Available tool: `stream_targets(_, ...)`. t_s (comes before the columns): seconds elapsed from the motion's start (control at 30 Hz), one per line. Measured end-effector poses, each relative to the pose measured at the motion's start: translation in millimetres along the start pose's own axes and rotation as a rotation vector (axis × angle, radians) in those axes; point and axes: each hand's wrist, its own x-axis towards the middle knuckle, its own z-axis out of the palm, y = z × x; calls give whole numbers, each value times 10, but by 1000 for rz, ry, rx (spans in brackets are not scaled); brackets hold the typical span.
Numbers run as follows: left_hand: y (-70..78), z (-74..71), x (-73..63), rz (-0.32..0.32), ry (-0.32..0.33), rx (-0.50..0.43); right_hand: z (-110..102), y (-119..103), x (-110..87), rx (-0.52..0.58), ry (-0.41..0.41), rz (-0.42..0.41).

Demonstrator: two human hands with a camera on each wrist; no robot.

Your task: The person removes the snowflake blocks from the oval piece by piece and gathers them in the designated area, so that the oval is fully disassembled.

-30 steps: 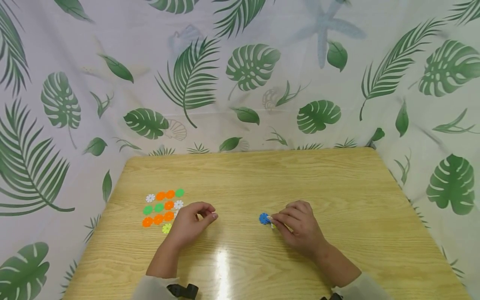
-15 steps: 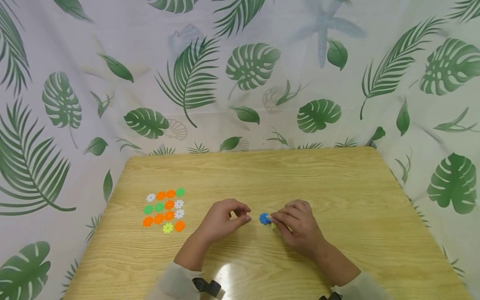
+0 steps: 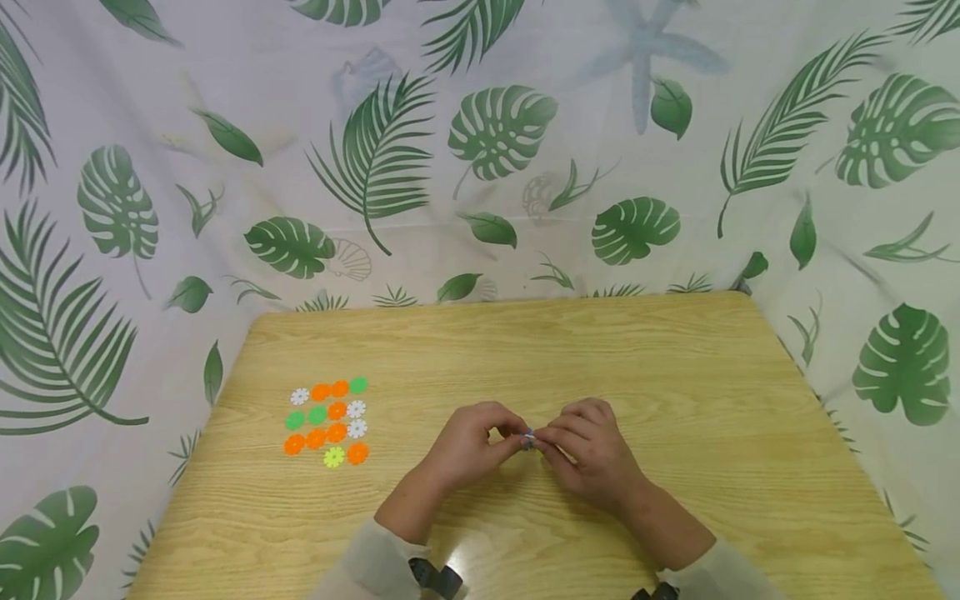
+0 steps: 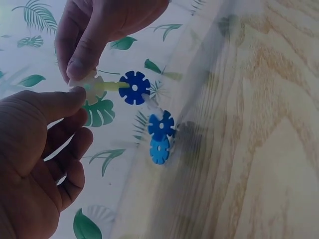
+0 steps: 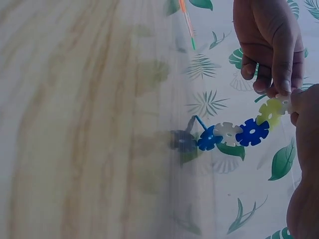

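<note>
A chain of linked notched plastic discs hangs between the hands, with a white disc (image 5: pixel 284 103) at its upper end, then a yellow disc (image 5: pixel 269 113), a dark blue disc (image 5: pixel 252 132), another white disc (image 5: pixel 228 134) and lighter blue discs (image 4: pixel 159 150) at the lower end. My left hand (image 3: pixel 476 442) pinches the upper white disc between thumb and fingers. From the other side, my right hand (image 3: pixel 596 450) pinches the same end. Fingertips of both hands nearly meet there and hide part of that disc. In the head view the hands cover most of the chain.
Loose discs lie flat in rough rows on the left of the wooden table (image 3: pixel 637 358): orange discs (image 3: pixel 316 437), green discs (image 3: pixel 318 414), white discs (image 3: pixel 356 409) and a yellow-green disc (image 3: pixel 333 457). A leaf-print cloth (image 3: pixel 480 208) hangs behind and beside the table.
My left hand has moved right, from beside the loose discs to the chain, and now pinches its end. My right hand has stayed nearly in place, holding the chain.
</note>
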Motion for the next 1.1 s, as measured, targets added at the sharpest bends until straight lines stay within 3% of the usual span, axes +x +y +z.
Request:
stream_targets(0.13,-5,6,-5,-18,11,11,-14,4,-31,-5,-52,63)
stream_targets(0.37,-15,-13,-21,-67,-6,3,-30,29,-123,-43,-241,202)
stream_targets(0.6,-32,-43,-50,-76,10,-42,28,24,-111,-37,-226,199)
stream_targets(0.87,-34,-71,-101,-81,43,-20,55,-18,-77,-26,-222,200)
stream_targets(1.1,-9,-92,-125,-27,86,21,72,-28,-66,-36,-230,181)
